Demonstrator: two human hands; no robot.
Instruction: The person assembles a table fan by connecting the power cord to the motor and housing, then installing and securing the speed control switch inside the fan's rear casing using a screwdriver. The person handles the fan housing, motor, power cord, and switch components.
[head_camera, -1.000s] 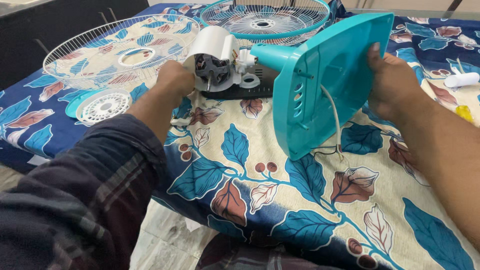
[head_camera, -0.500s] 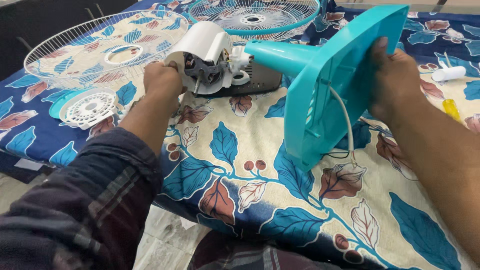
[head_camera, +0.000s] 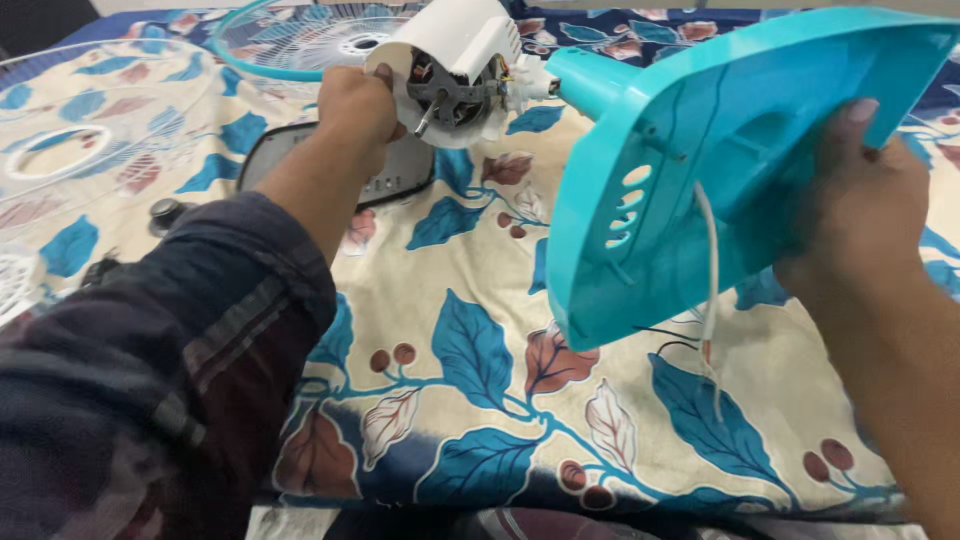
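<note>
Holding a dismantled table fan above a leaf-printed bedsheet (head_camera: 480, 350), the person has one hand on each end of it. No packages, labels or signs show anywhere; the nearest thing to one is a dark oval panel (head_camera: 395, 180) lying flat on the sheet just below the motor, its markings too blurred to tell.

The fan is lifted clear of the sheet and tipped on its side. Its turquoise base (head_camera: 700, 170) fills the right of the view, underside turned toward the camera, with slotted vents and a thin white cord (head_camera: 708, 280) dangling from it. The turquoise neck runs left and far from the base to the white motor housing (head_camera: 455, 60), whose open face shows the metal shaft and windings.

The left hand (head_camera: 355, 105) is clenched around the left side of the motor housing, fingers wrapped behind it and knuckles facing the camera; the forearm in a dark plaid sleeve (head_camera: 170, 360) reaches up from the near left. The right hand (head_camera: 860, 205) grasps the right edge of the base, thumb tip on the underside near the rim, the other fingers hidden behind the plastic, the bare forearm rising from the near right.

A turquoise-rimmed wire guard (head_camera: 300, 35) lies far left of the motor, and a white wire guard (head_camera: 90, 130) rests on the sheet at the left.
</note>
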